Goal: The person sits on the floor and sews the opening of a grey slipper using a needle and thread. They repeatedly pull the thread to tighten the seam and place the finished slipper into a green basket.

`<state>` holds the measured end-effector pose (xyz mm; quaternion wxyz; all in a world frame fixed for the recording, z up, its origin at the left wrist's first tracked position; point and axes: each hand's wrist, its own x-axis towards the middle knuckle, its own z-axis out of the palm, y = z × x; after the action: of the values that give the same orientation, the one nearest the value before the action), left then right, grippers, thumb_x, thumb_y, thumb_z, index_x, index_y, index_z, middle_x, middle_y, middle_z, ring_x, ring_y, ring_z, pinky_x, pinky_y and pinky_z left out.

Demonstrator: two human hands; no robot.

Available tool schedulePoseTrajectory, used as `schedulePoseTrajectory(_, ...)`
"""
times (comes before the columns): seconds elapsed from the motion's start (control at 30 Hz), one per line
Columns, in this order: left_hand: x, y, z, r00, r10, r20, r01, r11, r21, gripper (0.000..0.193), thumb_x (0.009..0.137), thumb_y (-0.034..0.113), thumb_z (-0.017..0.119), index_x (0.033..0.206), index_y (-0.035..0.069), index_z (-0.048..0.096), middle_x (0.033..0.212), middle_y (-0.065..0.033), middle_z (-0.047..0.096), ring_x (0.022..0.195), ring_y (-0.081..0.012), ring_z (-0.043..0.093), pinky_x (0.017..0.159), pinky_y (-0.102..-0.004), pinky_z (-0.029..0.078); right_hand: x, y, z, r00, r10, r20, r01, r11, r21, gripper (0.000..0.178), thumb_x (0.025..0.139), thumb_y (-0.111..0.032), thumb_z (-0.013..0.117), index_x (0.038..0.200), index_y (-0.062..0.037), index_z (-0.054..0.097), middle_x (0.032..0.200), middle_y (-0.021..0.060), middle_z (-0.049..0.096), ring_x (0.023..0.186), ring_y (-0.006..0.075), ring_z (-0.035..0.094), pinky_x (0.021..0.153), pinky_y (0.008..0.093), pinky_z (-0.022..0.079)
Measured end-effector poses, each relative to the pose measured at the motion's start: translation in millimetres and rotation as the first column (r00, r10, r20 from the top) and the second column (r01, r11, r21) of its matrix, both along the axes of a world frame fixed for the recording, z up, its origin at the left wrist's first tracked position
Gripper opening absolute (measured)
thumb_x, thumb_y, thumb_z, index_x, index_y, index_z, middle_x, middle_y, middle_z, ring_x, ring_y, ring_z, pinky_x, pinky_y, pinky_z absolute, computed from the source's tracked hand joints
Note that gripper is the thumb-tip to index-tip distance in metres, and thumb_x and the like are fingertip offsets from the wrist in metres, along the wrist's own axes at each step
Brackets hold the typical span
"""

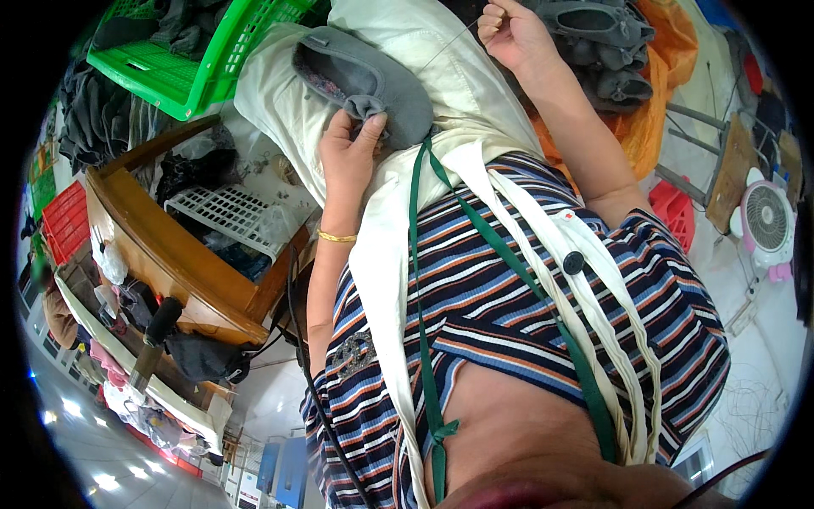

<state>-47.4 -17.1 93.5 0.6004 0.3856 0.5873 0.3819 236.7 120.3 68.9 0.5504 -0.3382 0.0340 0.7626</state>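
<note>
A grey soft fabric shoe (407, 93) lies across my lap on a cream apron (462, 76). My left hand (349, 148) pinches it at the gathered bow (365, 106) on its opening, thumb on top. A patterned lining shows inside the shoe. Raised to the right and away from the shoe, my right hand (513, 36) has its fingers closed. A thin dark thread (449, 46) runs taut from near the shoe up to those fingers. Whether a needle is in them is too small to tell.
Several grey shoes (598, 38) are piled on an orange sack (674, 51) at the right. A green crate (182, 97) with dark shoes stands at the far left, above a wooden table (161, 246) holding a white basket (225, 216). A fan (767, 212) stands at the right.
</note>
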Motion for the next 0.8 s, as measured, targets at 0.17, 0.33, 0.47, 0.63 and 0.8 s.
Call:
schedulePoseTrajectory(0.17,4,1,11,0.944,0.169,0.284,-0.134,0.981,-0.139,0.015,0.094,0.014,0.064,0.102,0.002,0.062,0.086,-0.0006,0.061,0.070,-0.0088,0.056,0.065,-0.0238,0.048,-47,-27,54,0.879,0.016,0.477,-0.159,0.952,0.260,0.012,0.097,-0.019,0.058,0.092,-0.0087,0.057,0.066,-0.0014,0.052,0.057,0.0087,0.047,0.056,0.0212,0.040)
schedulePoseTrajectory(0.33,-4,-1,8,0.820,0.241,0.519,-0.107,0.956,-0.274,0.015,0.097,0.016,0.058,0.103,0.003,0.061,0.086,-0.0018,0.062,0.071,-0.0104,0.056,0.064,-0.0237,0.048,-64,-67,48,0.492,0.326,0.807,-0.757,0.617,0.213,0.017,0.098,-0.023,0.058,0.105,-0.0091,0.064,0.072,-0.0019,0.057,0.062,0.0038,0.050,0.056,0.0192,0.041)
schedulePoseTrajectory(0.47,-3,-2,8,0.756,0.259,0.602,-0.078,0.948,-0.309,0.016,0.098,0.016,0.055,0.101,0.002,0.061,0.085,-0.0037,0.064,0.069,-0.0111,0.058,0.063,-0.0237,0.049,-79,-86,63,0.241,0.267,0.933,-0.893,0.438,0.106,0.018,0.094,-0.020,0.061,0.106,-0.0087,0.067,0.071,-0.0008,0.060,0.060,0.0056,0.052,0.057,0.0224,0.045)
schedulePoseTrajectory(0.63,-3,-1,5,0.715,0.238,0.657,-0.045,0.954,-0.296,0.015,0.098,0.015,0.055,0.102,0.002,0.061,0.085,-0.0044,0.064,0.068,-0.0115,0.058,0.062,-0.0240,0.049,-89,-83,64,0.209,0.078,0.975,-0.905,0.392,0.163,0.018,0.093,-0.018,0.059,0.104,-0.0074,0.069,0.075,0.0078,0.066,0.062,0.0153,0.061,0.061,0.0280,0.049)
schedulePoseTrajectory(0.8,-3,-1,5,0.715,0.253,0.652,-0.041,0.946,-0.322,0.016,0.097,0.016,0.056,0.102,0.002,0.061,0.086,-0.0049,0.065,0.068,-0.0117,0.058,0.063,-0.0247,0.049,-88,-82,59,0.107,-0.032,0.994,-0.906,0.410,0.110,0.020,0.089,-0.018,0.059,0.102,-0.0070,0.069,0.083,0.0141,0.069,0.070,0.0268,0.067,0.066,0.0327,0.051)
